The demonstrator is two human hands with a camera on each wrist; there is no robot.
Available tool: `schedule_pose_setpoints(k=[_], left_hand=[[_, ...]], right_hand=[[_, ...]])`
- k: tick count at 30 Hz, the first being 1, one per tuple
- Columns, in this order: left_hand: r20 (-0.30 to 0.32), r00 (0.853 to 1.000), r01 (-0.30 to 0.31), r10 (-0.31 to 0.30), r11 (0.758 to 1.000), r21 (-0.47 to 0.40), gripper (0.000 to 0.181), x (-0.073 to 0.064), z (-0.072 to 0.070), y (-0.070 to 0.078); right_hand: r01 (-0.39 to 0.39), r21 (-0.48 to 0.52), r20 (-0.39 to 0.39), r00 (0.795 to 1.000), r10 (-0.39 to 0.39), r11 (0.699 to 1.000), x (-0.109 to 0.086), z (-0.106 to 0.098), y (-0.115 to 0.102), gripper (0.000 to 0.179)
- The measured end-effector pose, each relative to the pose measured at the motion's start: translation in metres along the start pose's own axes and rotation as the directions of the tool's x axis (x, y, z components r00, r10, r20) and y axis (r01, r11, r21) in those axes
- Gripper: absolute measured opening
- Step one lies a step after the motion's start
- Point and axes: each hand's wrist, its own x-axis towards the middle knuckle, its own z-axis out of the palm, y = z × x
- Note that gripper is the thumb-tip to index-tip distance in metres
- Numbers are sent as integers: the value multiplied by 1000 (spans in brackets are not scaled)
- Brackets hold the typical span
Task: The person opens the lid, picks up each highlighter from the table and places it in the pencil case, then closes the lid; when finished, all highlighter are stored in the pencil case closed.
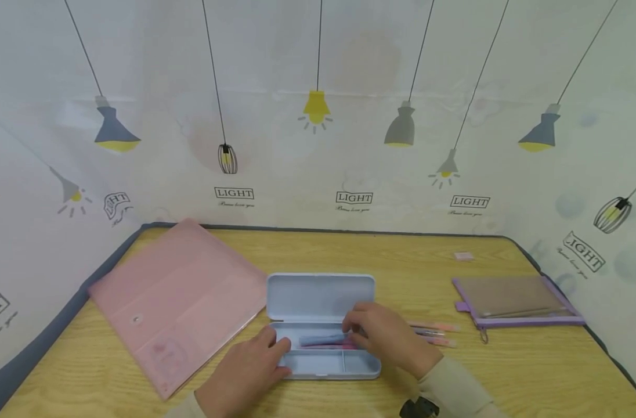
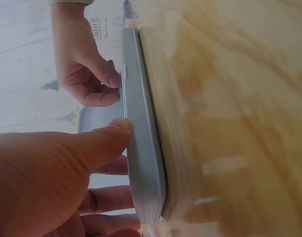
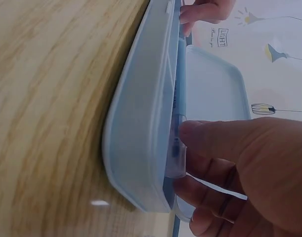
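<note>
A light-blue pencil case [image 1: 320, 297] lies on the table with its lid swung back. My left hand [image 1: 250, 363] grips its left end, the thumb on the front rim and the fingers round the side, as the left wrist view shows. Over the back compartment, my right hand [image 1: 388, 337] pinches a blue pen with a clear cap [image 3: 178, 94] between thumb and fingers. The pen lies along the compartment. Below it in the head view is a pink-purple pen [image 1: 325, 347]. The front of the case has two smaller compartments.
Several pens [image 1: 443, 334] lie right of the case, partly behind my right hand. A purple-edged zip pouch [image 1: 521, 297] with thin items inside sits farther right. A pink folder [image 1: 187, 296] covers the table's left side. Behind the pouch is a small pink piece [image 1: 463, 256].
</note>
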Motion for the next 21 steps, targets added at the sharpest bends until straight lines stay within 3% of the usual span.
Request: schedule_pose_setpoints(k=[21], left_hand=[[17,1000,1,-1,1000,22,36,0,1,-1]], right_hand=[[-46,44,19,999,45,998,-2,0,-4,5]])
